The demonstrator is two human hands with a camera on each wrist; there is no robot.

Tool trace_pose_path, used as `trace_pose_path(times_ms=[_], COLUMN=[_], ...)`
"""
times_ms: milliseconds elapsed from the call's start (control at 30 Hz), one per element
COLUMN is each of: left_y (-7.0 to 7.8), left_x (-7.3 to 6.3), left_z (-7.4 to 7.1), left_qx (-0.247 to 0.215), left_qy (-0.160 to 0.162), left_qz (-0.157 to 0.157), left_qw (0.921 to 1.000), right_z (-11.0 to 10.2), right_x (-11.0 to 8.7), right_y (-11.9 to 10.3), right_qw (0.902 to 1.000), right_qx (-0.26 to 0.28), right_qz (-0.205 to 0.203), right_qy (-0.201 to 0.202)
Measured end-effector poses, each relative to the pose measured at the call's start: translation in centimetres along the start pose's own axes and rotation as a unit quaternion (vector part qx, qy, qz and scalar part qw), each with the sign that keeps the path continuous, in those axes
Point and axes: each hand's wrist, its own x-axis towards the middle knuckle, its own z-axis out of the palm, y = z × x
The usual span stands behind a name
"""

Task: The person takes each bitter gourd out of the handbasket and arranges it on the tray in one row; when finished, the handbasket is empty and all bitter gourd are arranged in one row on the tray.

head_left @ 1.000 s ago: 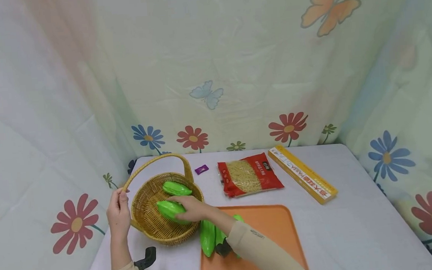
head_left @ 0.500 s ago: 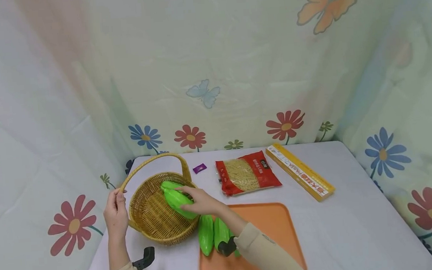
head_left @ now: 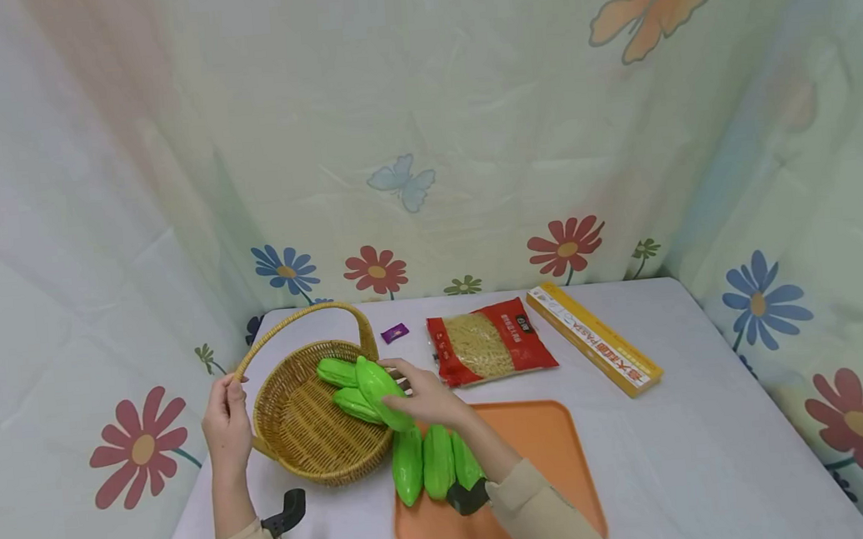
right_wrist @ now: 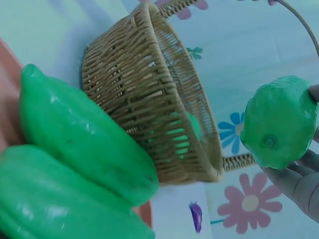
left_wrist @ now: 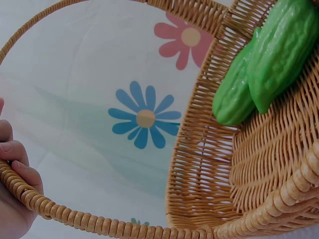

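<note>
My left hand grips the handle of a wicker basket, which tips towards me. In the left wrist view the curled fingers wrap the handle's lower end. Two bright green bitter melons lie inside the basket. My right hand holds another bitter melon, raised over the basket's right rim. The right wrist view has this bitter melon end-on between thumb and fingers. Several more bitter melons lie side by side on an orange tray.
A red pasta bag lies behind the tray. Right of it is a long yellow pasta box. A small purple packet lies behind the basket. Floral curtains surround the white table.
My right hand has moved right and up with its bitter melon, from inside the basket to its right rim. A bitter melon beneath it has come into view. My left hand stays on the handle.
</note>
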Motion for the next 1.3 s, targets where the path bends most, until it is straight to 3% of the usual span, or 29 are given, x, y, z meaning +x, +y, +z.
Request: trace_pose_path(times_ms=[300,567,833,1000,1300], left_y=[0.0,0.2,0.3,0.5,0.3], left_x=[0.0,0.3,0.3,0.2,0.1], left_z=[0.0,0.1,-0.1,-0.3,-0.1], left_qx=[-0.004,-0.003,0.002,0.006,0.001], left_qy=[-0.002,0.003,0.001,0.005,0.008], left_qz=[-0.003,0.005,0.008,0.009,0.011], left_qw=[1.0,1.0,1.0,0.9999,0.9999], right_z=[-1.8,-4.3,-4.7,-4.5,-3.9], right_x=[-2.9,-5.9,-7.7,-9.0,-11.5], right_y=[0.8,-1.0,2.9,3.9,5.1], right_qw=[0.9957,0.9798,0.9617,0.9544,0.9424], right_qx=[0.054,0.157,0.169,0.179,0.17], right_qz=[0.051,0.075,0.114,0.127,0.188], right_qy=[0.055,0.098,0.184,0.203,0.219])
